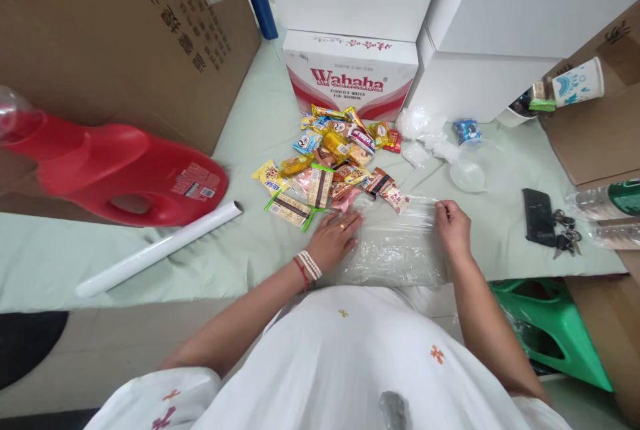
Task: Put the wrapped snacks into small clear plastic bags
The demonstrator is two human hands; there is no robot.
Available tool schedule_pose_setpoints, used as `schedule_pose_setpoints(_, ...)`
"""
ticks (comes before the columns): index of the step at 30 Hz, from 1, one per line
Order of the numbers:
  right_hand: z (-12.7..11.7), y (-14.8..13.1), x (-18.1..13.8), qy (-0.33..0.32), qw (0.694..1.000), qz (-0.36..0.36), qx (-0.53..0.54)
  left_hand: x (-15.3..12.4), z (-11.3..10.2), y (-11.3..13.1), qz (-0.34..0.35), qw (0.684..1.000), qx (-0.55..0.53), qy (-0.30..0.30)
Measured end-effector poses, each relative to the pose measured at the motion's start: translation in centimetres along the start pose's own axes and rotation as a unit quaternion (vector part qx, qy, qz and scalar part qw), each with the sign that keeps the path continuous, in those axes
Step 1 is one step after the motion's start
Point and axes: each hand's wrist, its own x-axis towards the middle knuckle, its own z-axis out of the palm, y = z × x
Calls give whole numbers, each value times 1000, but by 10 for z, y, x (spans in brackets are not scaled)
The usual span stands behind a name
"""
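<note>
A clear plastic bag (400, 253) lies flat near the table's front edge. At its upper right corner, my right hand (454, 227) pinches the film between thumb and fingers. My left hand (335, 240) rests flat on the bag's left side, fingers stretched out and pointing right. Just beyond it spreads a pile of small wrapped snacks (337, 147) in yellow, brown, blue and red packets. Two green-ended grain bars, an upright one (320, 187) and a slanted one (290, 210), lie closest to my left hand.
A red jug (125, 170) and a white roll (160, 250) lie left, beside a large carton (125, 37). A Wahaha box (350, 77) stands behind the snacks. Rightward are a clear round container (473, 167), a black phone-like object (539, 217), keys (569, 240) and a green stool (555, 330).
</note>
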Motion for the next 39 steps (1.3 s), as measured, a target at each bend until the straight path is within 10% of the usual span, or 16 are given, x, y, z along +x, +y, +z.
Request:
schedule_pose_setpoints(5,-32,26,11,-48,989,13,-139,-23,9,4,5,999,6,34)
schedule_pose_setpoints(9,-25,-23,43,-58,968,-167,-178,-27,12,5,68,997,-21,23)
schedule_pose_setpoints(13,24,-99,72,-257,869,-348,-240,-24,15,4,88,995,-47,-20)
schedule_pose_setpoints(17,61,-135,91,-359,790,-376,-325,-25,13,5,93,994,-51,-40)
schedule_pose_setpoints(24,32,-124,118,-284,841,-229,-400,-26,10,3,69,994,-72,-36)
schedule_pose_setpoints(28,34,-154,113,-219,876,-323,-285,-25,8,1,72,993,-89,-36)
schedule_pose_setpoints(33,84,-213,106,-350,771,-478,-231,-23,6,1,72,992,-93,-43)
schedule_pose_setpoints(39,126,-245,126,-471,680,-464,-316,-24,7,0,64,992,-97,-43)
